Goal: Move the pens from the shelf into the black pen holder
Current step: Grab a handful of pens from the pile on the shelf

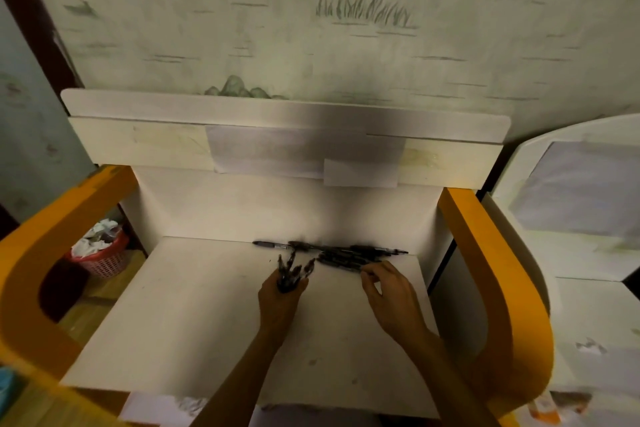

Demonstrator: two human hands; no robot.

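Note:
Several dark pens (349,255) lie in a row along the back of the white shelf (207,305), next to its rear wall. My left hand (282,291) grips a bunch of pens (294,270) that fan out above its fingers. My right hand (388,291) is just right of it, fingers curled, with its fingertips at the near end of a pen in the row; a firm grip on that pen does not show. No black pen holder is in view.
Orange curved side panels (491,270) frame the shelf left and right. A red basket (104,256) of crumpled paper stands on the floor at the left. A white upper ledge (284,146) with taped paper runs behind. White furniture (571,218) stands to the right.

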